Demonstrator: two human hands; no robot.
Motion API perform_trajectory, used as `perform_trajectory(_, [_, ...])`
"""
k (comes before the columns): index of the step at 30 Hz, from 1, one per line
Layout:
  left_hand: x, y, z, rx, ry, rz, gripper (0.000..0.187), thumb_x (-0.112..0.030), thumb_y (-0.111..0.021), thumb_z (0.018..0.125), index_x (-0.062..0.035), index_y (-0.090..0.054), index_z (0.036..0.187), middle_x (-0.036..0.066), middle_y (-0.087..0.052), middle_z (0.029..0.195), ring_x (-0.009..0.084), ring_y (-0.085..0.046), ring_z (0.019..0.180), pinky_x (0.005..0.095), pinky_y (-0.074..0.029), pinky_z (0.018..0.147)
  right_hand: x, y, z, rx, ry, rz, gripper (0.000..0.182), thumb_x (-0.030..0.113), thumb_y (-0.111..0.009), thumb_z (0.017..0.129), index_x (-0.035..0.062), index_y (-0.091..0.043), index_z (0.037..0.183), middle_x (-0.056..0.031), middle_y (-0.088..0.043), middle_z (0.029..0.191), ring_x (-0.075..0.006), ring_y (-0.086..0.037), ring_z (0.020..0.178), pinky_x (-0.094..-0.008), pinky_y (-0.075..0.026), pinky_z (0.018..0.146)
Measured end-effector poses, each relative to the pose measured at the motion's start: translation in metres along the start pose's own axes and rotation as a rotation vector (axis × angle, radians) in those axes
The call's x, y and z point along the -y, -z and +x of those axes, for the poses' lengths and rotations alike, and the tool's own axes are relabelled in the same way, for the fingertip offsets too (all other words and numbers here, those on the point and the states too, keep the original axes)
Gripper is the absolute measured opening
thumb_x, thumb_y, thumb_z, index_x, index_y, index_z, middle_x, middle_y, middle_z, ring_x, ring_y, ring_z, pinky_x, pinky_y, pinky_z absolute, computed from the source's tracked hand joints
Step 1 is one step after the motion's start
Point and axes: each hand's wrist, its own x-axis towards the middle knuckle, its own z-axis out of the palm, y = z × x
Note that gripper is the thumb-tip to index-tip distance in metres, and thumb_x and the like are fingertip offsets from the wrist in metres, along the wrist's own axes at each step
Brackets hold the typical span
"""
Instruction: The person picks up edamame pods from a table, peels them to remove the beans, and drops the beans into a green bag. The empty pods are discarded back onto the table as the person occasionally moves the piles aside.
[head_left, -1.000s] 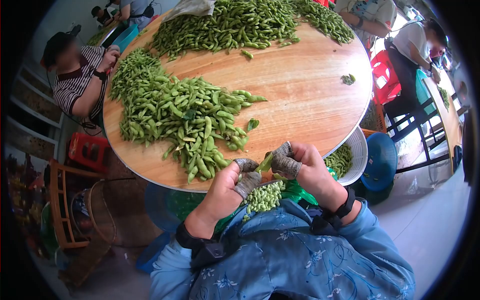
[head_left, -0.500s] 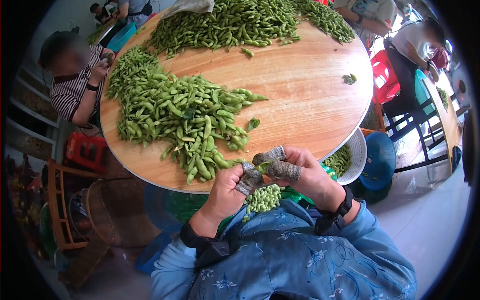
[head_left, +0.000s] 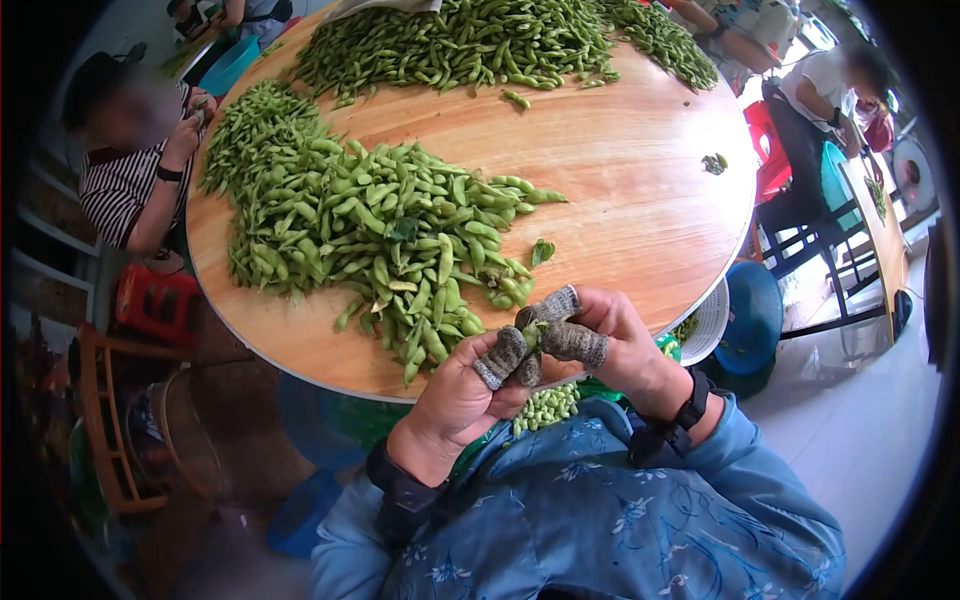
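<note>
Grey knitted covers wrap the thumb and fingertips of my left hand point(head_left: 465, 385) and my right hand point(head_left: 605, 345). Between the two sets of fingertips is a green bean pod point(head_left: 533, 334), mostly covered by them, pinched from both sides just over the table's near edge. Green pods lie in a large pile point(head_left: 380, 220) on the round wooden table point(head_left: 620, 170), beyond my left hand. A small leaf point(head_left: 542, 251) rests on the wood right of the pile. Below my hands, shelled pale beans point(head_left: 545, 407) show in part.
Another pod heap point(head_left: 460, 45) covers the table's far side. A white basket point(head_left: 708, 325) and a blue basin point(head_left: 750, 315) stand at the right. A person in a striped shirt point(head_left: 125, 190) sits at the left, near a red stool point(head_left: 158, 305). Others work farther back.
My left hand has turned, and more of its covered fingertips show below the pod. The view has shifted slightly, so the pod pile appears farther right.
</note>
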Motion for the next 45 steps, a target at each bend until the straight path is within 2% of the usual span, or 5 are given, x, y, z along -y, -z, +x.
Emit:
perform_trajectory(10, [-0.030,0.005,-0.014,-0.257,-0.653,1.709,0.013,-0.005,-0.057,0.082,0.0028,-0.054,0.092,0.010,-0.058,0.071,0.0148,-0.053,0.065,0.0277,-0.045,0.062,-0.002,-0.020,0.016,-0.064,-0.034,-0.091,0.021,0.012,-0.059,0.084,-0.0032,-0.057,0.099,-0.0061,-0.062,0.093,-0.0099,-0.057,0.086,-0.0247,-0.045,0.078])
perform_trajectory(17, [-0.040,0.013,-0.031,-0.031,-0.031,0.238,0.013,-0.004,-0.044,0.087,-0.0043,-0.053,0.096,-0.003,-0.047,0.068,0.0054,-0.037,0.050,0.0196,-0.030,0.043,-0.016,-0.036,0.016,-0.006,0.090,-0.033,0.022,0.014,-0.060,0.084,-0.0026,-0.057,0.099,-0.0054,-0.062,0.092,-0.0096,-0.056,0.087,-0.0250,-0.044,0.079])
perform_trajectory(25, [-0.008,-0.007,-0.034,-0.312,-0.876,1.871,0.010,-0.005,-0.057,0.081,0.0005,-0.051,0.088,0.011,-0.053,0.060,0.0233,-0.052,0.053,0.0340,-0.041,0.050,-0.006,-0.044,-0.005,-0.046,0.069,-0.012,0.022,0.015,-0.060,0.085,-0.0024,-0.057,0.098,-0.0040,-0.062,0.090,-0.0080,-0.055,0.084,-0.0245,-0.045,0.076])
perform_trajectory(39, [0.039,-0.050,-0.003,-0.450,-0.620,1.008,0.009,-0.010,-0.053,0.086,-0.0036,-0.050,0.092,-0.001,-0.052,0.070,0.0041,-0.045,0.056,0.0158,-0.031,0.048,0.014,0.002,-0.042,-0.053,0.311,-0.451,0.014,0.008,-0.059,0.081,-0.0046,-0.057,0.087,-0.0098,-0.057,0.070,-0.0103,-0.053,0.069,-0.0280,-0.045,0.059])
perform_trajectory(45, [0.031,-0.058,0.012,-0.458,-0.351,0.720,0.014,-0.014,-0.050,0.088,-0.0013,-0.051,0.093,0.002,-0.053,0.071,0.0049,-0.043,0.054,0.0164,-0.033,0.046,0.015,0.023,-0.032,-0.029,0.426,-0.630,0.013,0.005,-0.063,0.070,-0.0034,-0.054,0.075,-0.0208,-0.056,0.072,-0.0363,-0.057,0.068,-0.0386,-0.045,0.059])
